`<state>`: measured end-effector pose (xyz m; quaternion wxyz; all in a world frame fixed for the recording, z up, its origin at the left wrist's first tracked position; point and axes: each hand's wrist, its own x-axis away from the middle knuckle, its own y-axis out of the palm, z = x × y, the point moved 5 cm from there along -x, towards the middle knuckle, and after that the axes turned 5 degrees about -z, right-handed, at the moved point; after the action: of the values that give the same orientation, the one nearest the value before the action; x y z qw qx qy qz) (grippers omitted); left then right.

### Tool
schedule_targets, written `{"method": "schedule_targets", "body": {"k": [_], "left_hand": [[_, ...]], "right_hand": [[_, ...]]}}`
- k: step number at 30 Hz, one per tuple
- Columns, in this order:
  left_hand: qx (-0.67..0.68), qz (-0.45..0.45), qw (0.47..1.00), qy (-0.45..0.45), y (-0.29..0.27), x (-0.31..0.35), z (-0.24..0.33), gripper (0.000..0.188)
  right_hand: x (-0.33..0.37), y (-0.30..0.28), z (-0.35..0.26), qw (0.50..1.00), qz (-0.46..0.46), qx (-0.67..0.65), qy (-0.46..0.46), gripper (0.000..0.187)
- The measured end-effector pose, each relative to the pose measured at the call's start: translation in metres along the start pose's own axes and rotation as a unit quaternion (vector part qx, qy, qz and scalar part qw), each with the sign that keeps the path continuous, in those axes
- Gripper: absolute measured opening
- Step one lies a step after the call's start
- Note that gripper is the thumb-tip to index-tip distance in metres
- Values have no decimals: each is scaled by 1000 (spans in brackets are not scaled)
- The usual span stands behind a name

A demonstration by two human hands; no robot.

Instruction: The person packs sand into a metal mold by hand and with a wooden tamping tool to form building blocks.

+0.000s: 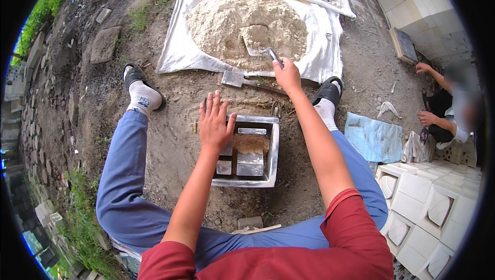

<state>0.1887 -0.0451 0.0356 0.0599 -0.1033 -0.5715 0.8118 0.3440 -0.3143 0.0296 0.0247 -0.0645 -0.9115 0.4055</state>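
Note:
My right hand is closed round the handle of a trowel. The trowel's blade rests in a heap of pale sandy powder, with a clump of powder on it. Fingers spread, my left hand is over the upper left of a square metal mould box on the ground between my legs; whether it touches the box I cannot tell. Inside the box are several metal blocks, with powder among them. The box's upper left corner is hidden by my left hand.
The powder lies on a white sheet. A flat-bladed tool lies between sheet and box. At the right are a blue sheet, stacked pale blocks and a crouching person. A small block lies below the box.

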Motion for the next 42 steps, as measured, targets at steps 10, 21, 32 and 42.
{"method": "schedule_targets", "body": {"k": [10,21,32,42], "left_hand": [[10,4,1000,-5,3,0,2,48],[25,33,998,-37,10,-15,13,41],[31,5,998,-54,2,-16,17,35],[39,19,997,-68,-1,-14,11,32]], "right_hand": [[-9,-8,2,731,-207,-601,248,33],[3,4,11,892,-110,-416,141,30],[-82,67,17,871,-81,-440,203,33],[-65,56,-11,996,88,-16,-15,37]]}}
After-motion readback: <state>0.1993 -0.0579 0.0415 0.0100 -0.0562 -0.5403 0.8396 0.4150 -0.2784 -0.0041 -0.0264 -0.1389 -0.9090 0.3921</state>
